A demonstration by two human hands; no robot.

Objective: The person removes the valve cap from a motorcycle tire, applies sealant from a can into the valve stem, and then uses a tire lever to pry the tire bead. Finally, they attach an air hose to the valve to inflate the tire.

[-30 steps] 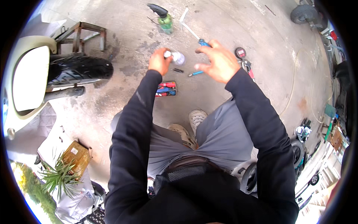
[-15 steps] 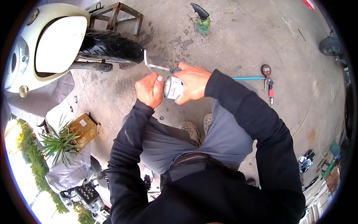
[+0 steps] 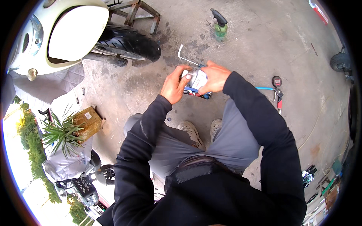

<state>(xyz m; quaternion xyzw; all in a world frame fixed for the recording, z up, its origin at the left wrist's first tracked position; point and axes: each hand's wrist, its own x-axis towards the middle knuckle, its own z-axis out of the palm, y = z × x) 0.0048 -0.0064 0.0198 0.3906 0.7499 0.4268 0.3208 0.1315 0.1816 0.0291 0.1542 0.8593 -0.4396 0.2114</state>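
Observation:
A small can [image 3: 197, 80] with a white label and a silvery end is between my hands, above the floor. My left hand [image 3: 175, 83] has its fingers curled over the left end, thumb against the can. From the other side my right hand [image 3: 215, 78] wraps round the labelled body. Beneath the can shows a dark tray [image 3: 206, 97] with blue and red items in it, mostly hidden by my hands. A thin, pale bent strip [image 3: 188, 60] sticks out beyond my fingers towards the tyre; its near end is hidden behind them.
At the upper left stands a cream scooter with a black tyre [image 3: 134, 44], beside a metal stand [image 3: 132, 13]. A green spray bottle [image 3: 221, 32] is on the concrete ahead. To the right lies a tyre inflator gauge [image 3: 277, 83] on a blue hose. A potted plant [image 3: 62, 132] is left.
The scene has shifted right in the view. My left hand's fingers now reach over the can's end, where before they were curled beside it. The tray beneath has come into sight.

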